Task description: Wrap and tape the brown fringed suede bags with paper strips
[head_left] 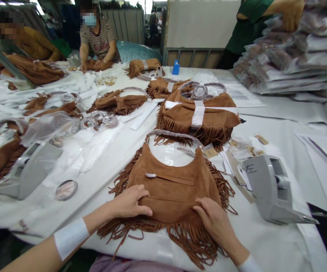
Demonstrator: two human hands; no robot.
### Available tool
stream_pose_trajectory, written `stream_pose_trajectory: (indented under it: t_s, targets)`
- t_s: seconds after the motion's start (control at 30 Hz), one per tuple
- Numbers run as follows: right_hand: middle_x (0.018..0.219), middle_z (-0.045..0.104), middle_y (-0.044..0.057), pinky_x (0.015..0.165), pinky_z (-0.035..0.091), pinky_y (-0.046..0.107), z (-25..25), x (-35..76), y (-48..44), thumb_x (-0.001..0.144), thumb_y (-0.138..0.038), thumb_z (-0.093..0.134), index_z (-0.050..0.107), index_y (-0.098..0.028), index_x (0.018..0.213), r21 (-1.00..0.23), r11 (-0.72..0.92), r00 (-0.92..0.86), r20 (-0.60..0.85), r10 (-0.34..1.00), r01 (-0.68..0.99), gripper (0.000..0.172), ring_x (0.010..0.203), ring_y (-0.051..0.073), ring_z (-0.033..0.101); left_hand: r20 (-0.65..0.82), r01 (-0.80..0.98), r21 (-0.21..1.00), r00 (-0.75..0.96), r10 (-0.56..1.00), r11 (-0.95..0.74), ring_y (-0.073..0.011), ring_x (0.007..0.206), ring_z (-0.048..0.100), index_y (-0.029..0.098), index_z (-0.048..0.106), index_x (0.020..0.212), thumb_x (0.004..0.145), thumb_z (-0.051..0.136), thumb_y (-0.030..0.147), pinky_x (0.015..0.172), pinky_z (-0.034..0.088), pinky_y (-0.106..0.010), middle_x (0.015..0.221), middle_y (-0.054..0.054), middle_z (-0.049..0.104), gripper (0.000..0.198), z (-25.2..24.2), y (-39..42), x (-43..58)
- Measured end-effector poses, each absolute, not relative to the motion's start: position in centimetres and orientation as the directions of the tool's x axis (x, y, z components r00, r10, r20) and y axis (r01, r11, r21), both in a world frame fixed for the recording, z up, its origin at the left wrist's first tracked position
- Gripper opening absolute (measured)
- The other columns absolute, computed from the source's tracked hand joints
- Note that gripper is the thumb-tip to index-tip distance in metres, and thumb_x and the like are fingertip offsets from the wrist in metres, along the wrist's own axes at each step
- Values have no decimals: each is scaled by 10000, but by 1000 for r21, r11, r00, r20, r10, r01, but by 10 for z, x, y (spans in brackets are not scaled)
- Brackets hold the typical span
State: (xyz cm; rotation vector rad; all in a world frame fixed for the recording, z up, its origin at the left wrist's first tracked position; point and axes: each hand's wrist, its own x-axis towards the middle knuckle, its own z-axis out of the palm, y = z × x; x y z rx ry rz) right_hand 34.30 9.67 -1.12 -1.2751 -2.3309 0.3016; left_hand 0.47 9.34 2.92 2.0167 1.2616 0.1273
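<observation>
In front of me a brown suede-look handbag (174, 190) with long fringe lies flat on the table. Its curved handle (177, 134) is wrapped in clear film and points away from me. A slanted zip pull strip runs across the bag's front, with white wrapping at one end. My left hand (130, 202) rests on the lower left of the bag, thumb apart from the fingers. On the lower right side, my right hand (213, 217) lies with its fingers on the bag's front. Both hands touch the bag and look open; neither is visibly pinching it.
Tape dispensers stand at right (271, 189) and left (30, 170). A tape roll (66, 189) lies nearby. Beyond the handbag sits another fringed bag (200, 113) with a white band. Tags (242, 151) lie right. Bagged goods (293, 64) are stacked at the back; several people work around.
</observation>
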Motion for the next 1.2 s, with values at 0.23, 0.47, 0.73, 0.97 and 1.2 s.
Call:
stream_pose_trajectory:
  t_s: [0.23, 0.47, 0.73, 0.97, 1.2]
  targets:
    - [745, 591, 29, 642, 460, 327, -18, 345, 86, 948, -400, 496, 535, -202, 859, -404, 547, -405, 387, 828, 733, 221, 701, 183, 563, -281, 745, 630, 479, 831, -217, -178, 774, 556, 197, 509, 794, 945, 437, 436, 713, 389, -281, 801, -17, 587, 292, 24, 89, 12]
    - [951, 658, 89, 774, 514, 370, 4, 348, 84, 918, -343, 562, 567, -193, 965, -403, 695, -512, 477, 714, 595, 158, 905, 218, 613, -229, 445, 867, 755, 614, -223, -205, 1013, 584, 222, 508, 1286, 909, 508, 469, 871, 452, -305, 1189, -54, 610, 451, 63, 131, 52]
    - [812, 671, 67, 721, 524, 349, 15, 355, 74, 924, -380, 540, 613, -186, 937, -419, 732, -614, 400, 680, 538, 209, 763, 199, 612, -23, 232, 675, 956, 294, -701, -241, 1240, 459, 241, 464, 1349, 977, 362, 332, 997, 364, -382, 1462, -75, 433, 397, 11, 156, 132]
    - [1077, 679, 146, 915, 527, 437, 30, 354, 119, 937, -648, 89, 537, -209, 1169, -976, -181, -311, -210, 927, 120, 668, 1037, 234, 650, -28, 241, 436, 967, 254, -867, -239, 1212, 450, 239, 377, 1409, 1000, 299, 376, 898, 387, -373, 1451, -63, 441, 438, -5, 146, 130]
    - [1102, 672, 201, 982, 482, 492, 1, 375, 149, 857, -768, 269, 572, -177, 1087, -864, -495, -217, -502, 837, 90, 703, 1043, 269, 658, 6, 231, 501, 963, 270, -834, -258, 1358, 348, 350, 408, 1402, 977, 374, 431, 1086, 277, -437, 1523, -43, 337, 435, -8, 149, 117]
